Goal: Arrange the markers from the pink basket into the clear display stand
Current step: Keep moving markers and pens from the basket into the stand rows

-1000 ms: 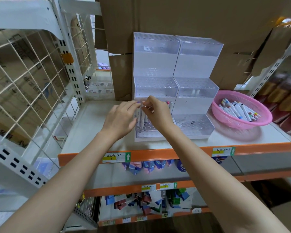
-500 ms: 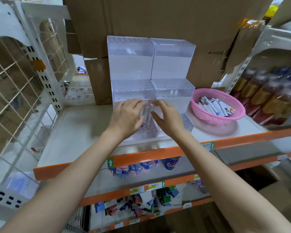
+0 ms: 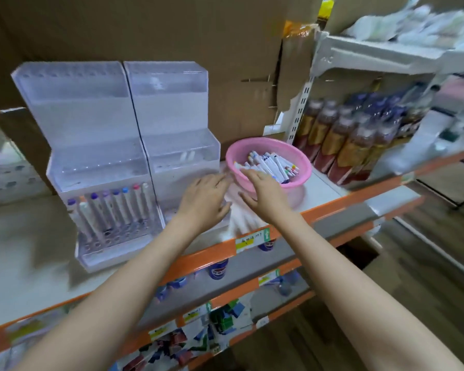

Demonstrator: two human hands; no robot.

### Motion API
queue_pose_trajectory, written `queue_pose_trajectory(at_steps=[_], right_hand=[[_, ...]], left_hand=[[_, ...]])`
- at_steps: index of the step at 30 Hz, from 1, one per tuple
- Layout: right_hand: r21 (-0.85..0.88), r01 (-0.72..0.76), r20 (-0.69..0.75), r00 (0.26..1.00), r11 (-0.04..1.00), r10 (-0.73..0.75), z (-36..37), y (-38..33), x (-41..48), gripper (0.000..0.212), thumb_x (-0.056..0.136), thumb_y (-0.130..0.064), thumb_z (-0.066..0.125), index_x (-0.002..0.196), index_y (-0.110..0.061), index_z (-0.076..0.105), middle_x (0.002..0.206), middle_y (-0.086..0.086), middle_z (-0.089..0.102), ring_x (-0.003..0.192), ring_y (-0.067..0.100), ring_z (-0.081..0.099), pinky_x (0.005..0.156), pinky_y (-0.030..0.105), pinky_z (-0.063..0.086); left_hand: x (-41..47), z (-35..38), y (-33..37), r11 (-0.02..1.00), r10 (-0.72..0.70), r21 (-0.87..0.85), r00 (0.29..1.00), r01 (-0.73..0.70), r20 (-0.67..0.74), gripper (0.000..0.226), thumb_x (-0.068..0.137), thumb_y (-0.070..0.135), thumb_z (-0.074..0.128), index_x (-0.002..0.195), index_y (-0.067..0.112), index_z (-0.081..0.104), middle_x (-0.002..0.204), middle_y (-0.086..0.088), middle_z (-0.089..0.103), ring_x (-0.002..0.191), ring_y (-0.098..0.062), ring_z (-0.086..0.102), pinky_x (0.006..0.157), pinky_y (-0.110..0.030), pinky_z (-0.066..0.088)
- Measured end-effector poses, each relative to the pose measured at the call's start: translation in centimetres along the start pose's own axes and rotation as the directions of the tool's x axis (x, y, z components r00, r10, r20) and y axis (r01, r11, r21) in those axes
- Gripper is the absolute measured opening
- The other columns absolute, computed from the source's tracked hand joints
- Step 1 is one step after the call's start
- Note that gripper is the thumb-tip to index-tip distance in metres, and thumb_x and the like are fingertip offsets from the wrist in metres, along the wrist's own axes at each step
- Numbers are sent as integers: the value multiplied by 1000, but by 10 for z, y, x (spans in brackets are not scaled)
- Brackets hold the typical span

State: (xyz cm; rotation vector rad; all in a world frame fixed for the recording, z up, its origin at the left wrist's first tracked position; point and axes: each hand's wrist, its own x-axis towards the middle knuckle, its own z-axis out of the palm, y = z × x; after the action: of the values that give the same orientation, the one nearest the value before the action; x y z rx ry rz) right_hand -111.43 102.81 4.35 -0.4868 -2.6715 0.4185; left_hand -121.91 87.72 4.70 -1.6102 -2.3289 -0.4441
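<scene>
Blurry spots and covered bits on the shelf

The left grip covers the low front step of the clear display stand. The right grip covers the near rim of the pink basket and some markers, and you cannot tell if it touches them. The bottles are smeared and their labels cannot be read. The writing on the price tag is too small to read. The packs on the lower shelves are a blur. Both arms are cut off at the bottom edge.
</scene>
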Motion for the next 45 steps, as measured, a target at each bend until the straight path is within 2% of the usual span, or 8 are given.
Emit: queue_pose_trajectory(at_steps=[8,14,19,26,30,34,38,45], right_hand=[[-94,-79,10,997,992,81,-29,88,34,53,94,-33,55,143,-18,43,146,3,46,133,26,43,103,41,38],[-122,-121,103,986,985,134,-26,128,74,52,95,-29,52,144,-17,38,140,7,49,124,30,48,95,37,39],[-106,-122,251,957,987,146,-6,140,102,22,87,-30,64,102,-14,66,101,10,67,100,30,59,77,39,48],[-75,-178,233,954,981,191,6,146,121,28,85,-36,69,76,-11,61,87,8,64,81,21,56,64,36,44],[-98,-180,219,956,979,197,7,145,121,37,82,-42,69,74,-6,66,76,8,67,73,22,58,58,36,44],[-97,-175,231,954,980,194,8,146,121,39,79,-47,69,67,-10,64,69,3,61,75,17,56,55,30,35],[-100,-187,271,940,977,207,6,143,122,40,80,-45,66,56,-18,51,66,-9,34,87,10,35,50,27,27],[-55,-271,236,931,961,277,4,141,120,45,83,-35,59,62,-29,20,69,-2,36,77,20,42,49,29,25]], left_hand=[[92,46,40,994,27,-104,999,-24,21,46,83,26,58,122,3,58,122,-15,60,111,-34,56,91,-45,48],[151,75,36,978,-163,-101,972,182,172,31,86,20,53,113,7,60,108,-15,61,102,-34,56,82,-41,48],[174,81,32,945,-327,95,872,314,365,8,82,6,51,76,11,52,93,-14,66,85,-31,59,61,-33,39],[186,93,26,895,-420,3,842,446,339,13,80,4,58,70,11,54,71,-8,56,68,-26,54,57,-32,38],[182,99,22,875,-428,-98,854,473,297,6,78,4,66,83,8,65,85,-9,67,81,-27,62,63,-33,46],[179,99,23,905,-383,-105,897,412,220,24,80,1,62,102,8,67,103,-12,64,98,-28,58,75,-33,43],[176,99,23,924,-324,-156,932,348,161,26,80,0,61,104,8,65,103,-13,61,98,-30,55,74,-33,41],[178,101,26,910,-212,-323,961,260,176,41,72,0,71,111,9,63,129,-11,48,116,-27,50,90,-32,43]])
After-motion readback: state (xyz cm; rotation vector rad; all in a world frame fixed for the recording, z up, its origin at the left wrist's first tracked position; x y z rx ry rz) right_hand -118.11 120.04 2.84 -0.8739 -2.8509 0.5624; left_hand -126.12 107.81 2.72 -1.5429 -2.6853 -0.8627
